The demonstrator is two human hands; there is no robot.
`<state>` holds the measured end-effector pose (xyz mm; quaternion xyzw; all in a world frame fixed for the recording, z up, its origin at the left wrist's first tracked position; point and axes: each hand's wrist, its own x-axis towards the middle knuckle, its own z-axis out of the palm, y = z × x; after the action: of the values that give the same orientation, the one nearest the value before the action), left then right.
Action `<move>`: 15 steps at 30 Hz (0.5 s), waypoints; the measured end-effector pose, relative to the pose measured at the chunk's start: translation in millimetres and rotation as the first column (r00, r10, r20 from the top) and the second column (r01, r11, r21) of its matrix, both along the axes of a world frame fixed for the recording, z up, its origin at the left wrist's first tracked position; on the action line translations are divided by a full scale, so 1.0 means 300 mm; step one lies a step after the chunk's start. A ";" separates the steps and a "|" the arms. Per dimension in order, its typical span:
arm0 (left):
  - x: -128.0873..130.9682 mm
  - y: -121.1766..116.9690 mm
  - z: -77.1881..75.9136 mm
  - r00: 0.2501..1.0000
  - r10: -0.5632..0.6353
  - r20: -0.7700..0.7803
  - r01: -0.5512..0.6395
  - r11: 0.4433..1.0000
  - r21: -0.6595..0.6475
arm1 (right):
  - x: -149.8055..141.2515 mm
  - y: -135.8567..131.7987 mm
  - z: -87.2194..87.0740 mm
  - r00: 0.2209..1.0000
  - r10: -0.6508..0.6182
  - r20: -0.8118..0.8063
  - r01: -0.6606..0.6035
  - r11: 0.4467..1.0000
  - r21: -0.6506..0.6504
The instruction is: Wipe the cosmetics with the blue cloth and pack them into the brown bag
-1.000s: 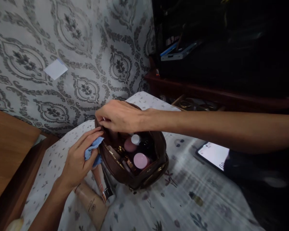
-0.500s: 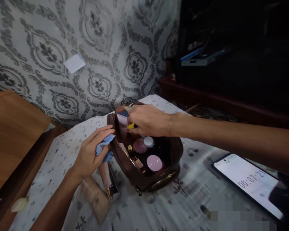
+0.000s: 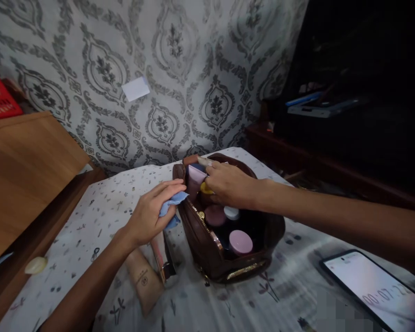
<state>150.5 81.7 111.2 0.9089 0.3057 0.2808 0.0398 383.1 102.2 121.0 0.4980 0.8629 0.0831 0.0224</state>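
A brown zip bag (image 3: 207, 249) stands open on the patterned cloth. My left hand (image 3: 150, 210) is closed around a blue cloth (image 3: 173, 205) and rests against the bag's left rim. Reaching in at the back, my right hand (image 3: 230, 184) has its fingers bent beside a pale flat-ended item (image 3: 204, 161); its fingertips are partly hidden. Close to them stand a pink tube (image 3: 195, 177) and a yellow item (image 3: 205, 188). Nearer the front of the bag lie a pink round lid (image 3: 241, 242), a white cap (image 3: 231, 212) and a darker pink round item (image 3: 215, 215).
Left of the bag lie a beige tube (image 3: 144, 281) and a pink tube with a shiny cap (image 3: 163, 258). A phone (image 3: 376, 286) showing a timer lies at right. A wooden panel (image 3: 31, 170) stands left, a dark screen (image 3: 359, 60) back right.
The view has shifted left, so everything appears further right, and a red item shows at far left. My left hand keeps the blue cloth; my right hand stays inside the bag's back.
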 end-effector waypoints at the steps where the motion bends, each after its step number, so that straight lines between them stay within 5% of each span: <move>1: 0.000 -0.001 0.000 1.000 0.000 0.004 0.000 1.000 -0.002 | -0.001 0.002 -0.001 1.000 -0.003 -0.002 0.003 1.000 0.002; 10: 0.008 -0.008 0.000 1.000 0.005 0.023 -0.005 1.000 0.007 | 0.016 0.006 -0.002 0.999 0.051 0.003 -0.051 0.998 0.047; 15: 0.032 -0.037 0.020 0.996 0.067 -0.052 -0.065 0.997 0.035 | 0.050 0.066 -0.088 0.991 0.129 -0.040 -0.124 0.987 0.103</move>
<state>160.0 70.5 117.3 0.9060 0.3318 0.2626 0.0073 398.0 122.1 94.5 0.4443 0.8879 0.1159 -0.0278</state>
